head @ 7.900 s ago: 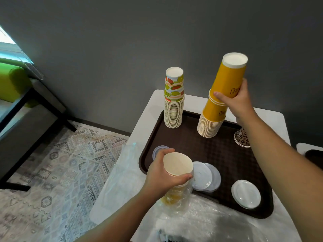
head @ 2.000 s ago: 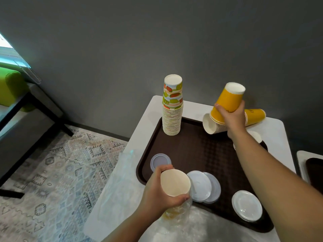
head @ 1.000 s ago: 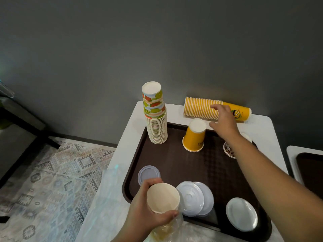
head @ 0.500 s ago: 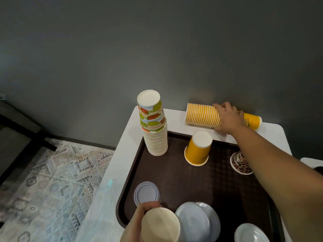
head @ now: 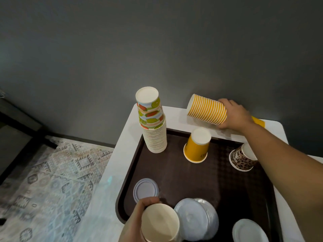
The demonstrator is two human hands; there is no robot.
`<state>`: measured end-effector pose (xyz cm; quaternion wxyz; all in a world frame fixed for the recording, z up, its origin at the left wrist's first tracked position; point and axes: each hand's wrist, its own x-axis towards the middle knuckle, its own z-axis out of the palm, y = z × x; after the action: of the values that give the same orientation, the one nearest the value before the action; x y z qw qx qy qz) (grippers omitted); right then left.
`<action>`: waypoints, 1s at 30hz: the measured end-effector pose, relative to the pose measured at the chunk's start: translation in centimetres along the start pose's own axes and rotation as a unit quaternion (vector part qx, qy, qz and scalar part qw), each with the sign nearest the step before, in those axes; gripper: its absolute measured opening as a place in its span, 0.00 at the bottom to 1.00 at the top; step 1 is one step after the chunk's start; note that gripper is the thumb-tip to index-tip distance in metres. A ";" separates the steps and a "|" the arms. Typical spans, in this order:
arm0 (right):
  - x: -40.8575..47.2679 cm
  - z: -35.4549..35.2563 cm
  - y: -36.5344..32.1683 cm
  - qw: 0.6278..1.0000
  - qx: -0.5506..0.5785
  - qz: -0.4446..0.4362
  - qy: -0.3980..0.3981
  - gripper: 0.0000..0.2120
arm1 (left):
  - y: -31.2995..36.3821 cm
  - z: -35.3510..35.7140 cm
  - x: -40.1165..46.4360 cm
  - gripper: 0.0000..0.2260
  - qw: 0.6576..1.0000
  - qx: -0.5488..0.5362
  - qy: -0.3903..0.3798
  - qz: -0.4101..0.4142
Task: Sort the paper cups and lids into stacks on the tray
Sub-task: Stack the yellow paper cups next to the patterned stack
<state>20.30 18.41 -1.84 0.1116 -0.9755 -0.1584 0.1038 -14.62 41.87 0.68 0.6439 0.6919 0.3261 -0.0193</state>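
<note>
A stack of yellow cups (head: 207, 110) lies on its side on the white table behind the brown tray (head: 174, 173). My right hand (head: 234, 115) grips that stack around its middle. One yellow cup (head: 197, 145) stands upside down on the tray. At the tray's far left corner stands a tall stack of fruit-print cups (head: 153, 121). A leopard-print cup (head: 242, 158) sits at the right, partly behind my forearm. My left hand (head: 134, 222) holds an upright cup (head: 160, 222) at the near edge. Lids lie on the tray: a small grey lid (head: 146, 189), overlapping white lids (head: 195, 218) and another white lid (head: 248, 231).
The white table (head: 122, 154) stands against a dark grey wall (head: 157, 49). A patterned rug (head: 52, 180) covers the floor to the left. Dark furniture (head: 17, 130) stands at the far left.
My right hand has shifted along the fallen yellow stack and lifted its open end slightly. The view has tilted closer to the tray. My left hand still holds its cup.
</note>
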 end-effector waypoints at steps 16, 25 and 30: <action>-12.6 -8.4 0.6 0.971 0.185 -0.021 0.148 0.44 | -2.2 3.2 -1.8 0.34 0.974 0.145 -0.064 0.164; -20.6 -6.3 -4.1 0.922 0.363 -0.012 0.131 0.44 | -2.4 3.2 -2.1 0.36 0.969 0.169 -0.056 0.174; -22.2 -1.0 -5.5 0.878 0.457 -0.011 0.141 0.43 | -2.6 3.3 -2.4 0.38 0.966 0.174 -0.059 0.182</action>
<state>-1.60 15.94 4.18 0.5672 -0.8187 -0.0863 0.0251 -16.45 37.81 -1.14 0.5245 0.8386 0.1474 0.0012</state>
